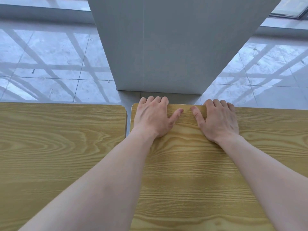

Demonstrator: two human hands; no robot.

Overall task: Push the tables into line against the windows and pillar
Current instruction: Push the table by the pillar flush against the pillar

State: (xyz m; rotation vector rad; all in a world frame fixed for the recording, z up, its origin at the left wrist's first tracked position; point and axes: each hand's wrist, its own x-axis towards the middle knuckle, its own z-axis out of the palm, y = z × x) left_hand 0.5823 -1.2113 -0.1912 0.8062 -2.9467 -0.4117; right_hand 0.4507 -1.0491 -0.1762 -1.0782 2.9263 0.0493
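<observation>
Straight ahead at the far side, the grey pillar (166, 47) rises from the pale tiled floor (50, 64), with strips of window (293, 7) showing at the far left and far right corners. Nearer lie two wood-grain tables. The right counter (200, 164) sits directly before the pillar, its far edge close to the pillar's base but with a thin strip of floor showing between them. The left counter (58, 147) lies just beside it, a narrow gap between the two, and its far edge looks roughly level with the other's.

Both hands rest on the right counter at its far edge. The left hand (152, 116) lies palm down near the far-left corner, fingers curled over the edge, thumb flat on the top. The right hand (219, 120) mirrors it a little to the right, fingers likewise hooked over the edge.

The top looks stiff and smooth, probably laminate, so flat palms could slide on it; the hooked edge grip seems the surer hold. A table this size is likely moderately heavy and may drag on the tile, so an even push through both hands should keep it square.
</observation>
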